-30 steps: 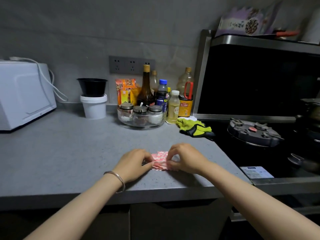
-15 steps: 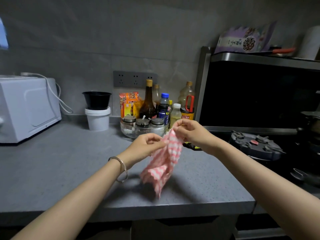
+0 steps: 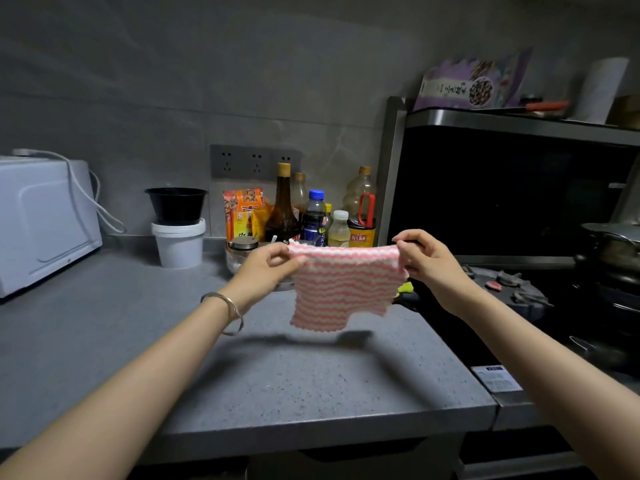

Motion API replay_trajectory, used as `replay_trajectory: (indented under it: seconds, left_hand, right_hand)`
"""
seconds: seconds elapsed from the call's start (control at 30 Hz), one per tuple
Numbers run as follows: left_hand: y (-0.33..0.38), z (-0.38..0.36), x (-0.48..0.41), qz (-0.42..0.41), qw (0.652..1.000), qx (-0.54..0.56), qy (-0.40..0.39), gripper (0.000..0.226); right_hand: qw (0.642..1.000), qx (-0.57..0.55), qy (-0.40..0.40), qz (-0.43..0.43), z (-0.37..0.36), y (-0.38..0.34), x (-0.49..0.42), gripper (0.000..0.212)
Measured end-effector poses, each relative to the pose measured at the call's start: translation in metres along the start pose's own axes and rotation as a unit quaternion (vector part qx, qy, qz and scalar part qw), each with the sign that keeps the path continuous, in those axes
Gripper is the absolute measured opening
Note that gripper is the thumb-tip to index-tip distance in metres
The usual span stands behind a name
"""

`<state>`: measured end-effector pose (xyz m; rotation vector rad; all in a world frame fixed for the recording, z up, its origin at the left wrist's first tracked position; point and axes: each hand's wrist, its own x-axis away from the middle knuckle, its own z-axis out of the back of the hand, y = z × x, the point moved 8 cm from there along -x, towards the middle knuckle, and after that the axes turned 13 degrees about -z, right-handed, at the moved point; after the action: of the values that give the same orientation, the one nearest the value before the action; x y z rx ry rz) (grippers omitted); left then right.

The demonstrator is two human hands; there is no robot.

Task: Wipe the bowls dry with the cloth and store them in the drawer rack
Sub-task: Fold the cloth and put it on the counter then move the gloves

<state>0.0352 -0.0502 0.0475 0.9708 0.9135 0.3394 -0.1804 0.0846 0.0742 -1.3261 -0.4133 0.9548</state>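
A pink-and-white striped cloth (image 3: pixel 343 287) hangs spread out above the grey countertop (image 3: pixel 311 382). My left hand (image 3: pixel 268 268) pinches its upper left corner and my right hand (image 3: pixel 426 261) pinches its upper right corner. The cloth's lower edge floats clear of the counter. A black bowl (image 3: pixel 176 205) sits on a white tub (image 3: pixel 178 243) at the back left, away from both hands. No drawer rack is in view.
A white microwave (image 3: pixel 41 220) stands at far left. Sauce bottles and jars (image 3: pixel 311 216) crowd the back wall behind the cloth. A yellow glove (image 3: pixel 405 289) peeks out behind the cloth. A black stove with a pot lid (image 3: pixel 505 289) lies to the right.
The folded cloth was lifted off the counter and pulled open between both hands, which moved up and apart. The camera has tilted upward.
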Motion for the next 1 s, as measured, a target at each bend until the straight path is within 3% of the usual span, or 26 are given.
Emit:
replay_trajectory:
  seconds: [0.07, 0.17, 0.27, 0.33, 0.4, 0.53, 0.63, 0.73, 0.8, 0.87, 0.93, 1.0]
  left_hand:
    - [0.002, -0.010, 0.009, 0.015, 0.999, 0.024, -0.036, 0.009]
    - [-0.017, -0.030, 0.041, 0.089, 0.984, 0.014, -0.152, 0.014]
    - [-0.052, -0.049, 0.083, 0.186, 0.943, -0.012, -0.277, 0.011]
    - [-0.071, -0.056, 0.098, 0.224, 0.929, 0.004, -0.296, 0.013]
    - [-0.080, -0.056, 0.096, 0.225, 0.934, -0.001, -0.279, 0.013]
    - [-0.080, -0.049, 0.079, 0.194, 0.951, -0.040, -0.236, 0.012]
    - [-0.079, -0.048, 0.072, 0.163, 0.938, -0.163, -0.260, 0.017]
    - [-0.081, -0.058, 0.064, 0.108, 0.878, -0.340, -0.320, 0.030]
    - [-0.081, -0.073, 0.058, 0.086, 0.872, -0.350, -0.332, 0.045]
    - [-0.078, -0.092, 0.052, 0.047, 0.861, -0.366, -0.351, 0.055]
    - [-0.081, -0.108, 0.048, 0.038, 0.852, -0.366, -0.372, 0.054]
    - [-0.083, -0.119, 0.045, 0.048, 0.859, -0.338, -0.382, 0.045]
  right_hand:
    - [0.997, -0.037, -0.051, -0.044, 0.002, 0.016, 0.008, 0.013]
    - [0.965, -0.052, -0.206, -0.156, -0.006, 0.058, 0.031, 0.009]
    - [0.907, 0.051, -0.344, -0.238, -0.016, 0.098, 0.064, 0.015]
    - [0.883, 0.106, -0.379, -0.257, -0.023, 0.113, 0.079, 0.016]
    - [0.886, 0.133, -0.369, -0.247, -0.027, 0.117, 0.079, 0.016]
    - [0.929, 0.181, -0.271, -0.174, -0.025, 0.112, 0.054, 0.010]
    - [0.937, 0.223, -0.227, -0.147, -0.028, 0.114, 0.042, 0.009]
    - [0.908, 0.343, -0.220, -0.100, -0.040, 0.121, 0.039, 0.021]
    - [0.883, 0.396, -0.233, -0.092, -0.049, 0.126, 0.039, 0.034]
    - [0.876, 0.406, -0.245, -0.086, -0.058, 0.125, 0.038, 0.028]
    - [0.871, 0.408, -0.259, -0.084, -0.064, 0.123, 0.037, 0.013]
    - [0.871, 0.400, -0.270, -0.089, -0.066, 0.121, 0.038, 0.019]
